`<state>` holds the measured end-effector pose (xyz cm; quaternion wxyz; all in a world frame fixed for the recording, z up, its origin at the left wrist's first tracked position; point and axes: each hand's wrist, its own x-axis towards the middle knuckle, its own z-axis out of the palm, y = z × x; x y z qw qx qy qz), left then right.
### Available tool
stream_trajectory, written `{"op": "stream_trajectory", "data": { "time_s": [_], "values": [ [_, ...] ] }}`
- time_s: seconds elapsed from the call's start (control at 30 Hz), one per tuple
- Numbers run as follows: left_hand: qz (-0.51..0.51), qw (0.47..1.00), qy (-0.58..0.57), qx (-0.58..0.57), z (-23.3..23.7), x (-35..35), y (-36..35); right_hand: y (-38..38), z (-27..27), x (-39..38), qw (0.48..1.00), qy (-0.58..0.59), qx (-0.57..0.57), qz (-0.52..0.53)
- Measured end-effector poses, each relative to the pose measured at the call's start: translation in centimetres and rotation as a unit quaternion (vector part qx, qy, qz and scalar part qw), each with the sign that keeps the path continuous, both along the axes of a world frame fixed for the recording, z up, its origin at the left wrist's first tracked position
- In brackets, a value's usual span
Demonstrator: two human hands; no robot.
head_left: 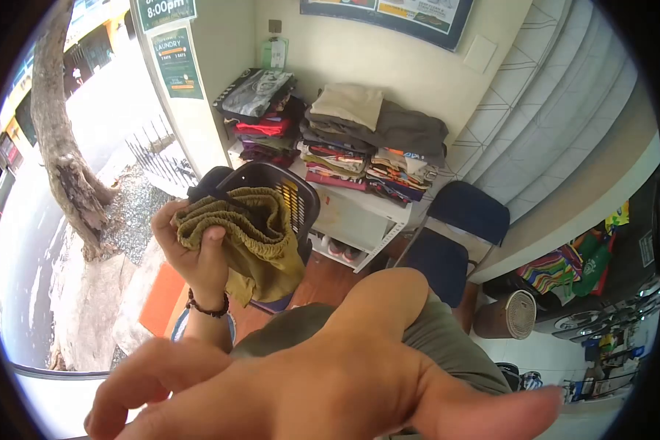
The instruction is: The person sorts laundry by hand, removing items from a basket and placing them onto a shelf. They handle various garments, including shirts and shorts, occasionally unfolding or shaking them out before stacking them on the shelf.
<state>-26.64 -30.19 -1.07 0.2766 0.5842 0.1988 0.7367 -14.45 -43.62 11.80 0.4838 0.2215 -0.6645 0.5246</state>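
Note:
My left hand (204,264), with a dark beaded bracelet at the wrist, is closed on a pair of olive shorts (268,257). The shorts hang gathered, their elastic waistband bunched at the top and a dark strip showing there. Behind them stands a black plastic laundry basket (306,209), partly hidden by the cloth. Very close to the camera, my right hand (308,389) stretches across the bottom of the view. Its fingers point left and its thumb sticks out to the right, with nothing visible in it. Some fingertips are cut off by the lower edge.
Folded clothes are piled in stacks (374,139) on a white shelf (359,209) against the wall, with shoes below. A dark blue folding chair (436,257) stands right of it. Further right are a brown bin (507,315) and a striped bag (554,268). A window is at left.

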Motion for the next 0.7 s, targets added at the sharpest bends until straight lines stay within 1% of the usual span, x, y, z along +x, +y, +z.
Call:
{"op": "stream_trajectory", "data": {
  "time_s": [0.1,0.2,0.23,0.33,0.43,0.53,0.57,0.67,0.7],
  "values": [
    [-0.018,1.0,0.004,-0.017,0.3,0.3,-0.4,-0.1,0.0,-0.3,1.0,0.006,0.006,0.002],
    [0.004,0.999,0.041,-0.009,0.3,0.3,-0.6,-0.4,0.1,-0.7,1.0,0.016,0.013,-0.003],
    [0.047,0.998,0.051,0.015,-0.2,0.1,-0.1,-0.5,0.2,-0.7,1.0,0.021,0.015,0.001],
    [0.01,0.999,0.028,0.012,0.0,0.4,-0.4,-0.5,0.2,-0.4,1.0,0.021,0.019,0.002],
    [0.028,0.999,0.036,0.014,0.1,0.3,-0.4,-0.7,0.2,-0.5,1.0,0.022,0.02,-0.006],
    [0.055,0.997,0.057,-0.008,0.0,0.1,-0.2,-0.2,-0.2,0.1,0.999,0.014,0.029,-0.025],
    [0.03,0.999,0.044,0.003,0.0,0.2,0.1,0.2,-0.4,0.4,0.999,0.005,0.032,-0.039],
    [-0.073,0.995,-0.021,-0.059,-0.2,0.3,0.2,2.6,-1.6,2.2,0.991,-0.033,0.038,-0.127],
    [-0.211,0.945,-0.167,-0.187,0.9,-0.5,-0.7,3.9,-2.8,3.1,0.969,-0.058,0.038,-0.236]
  ]
}}
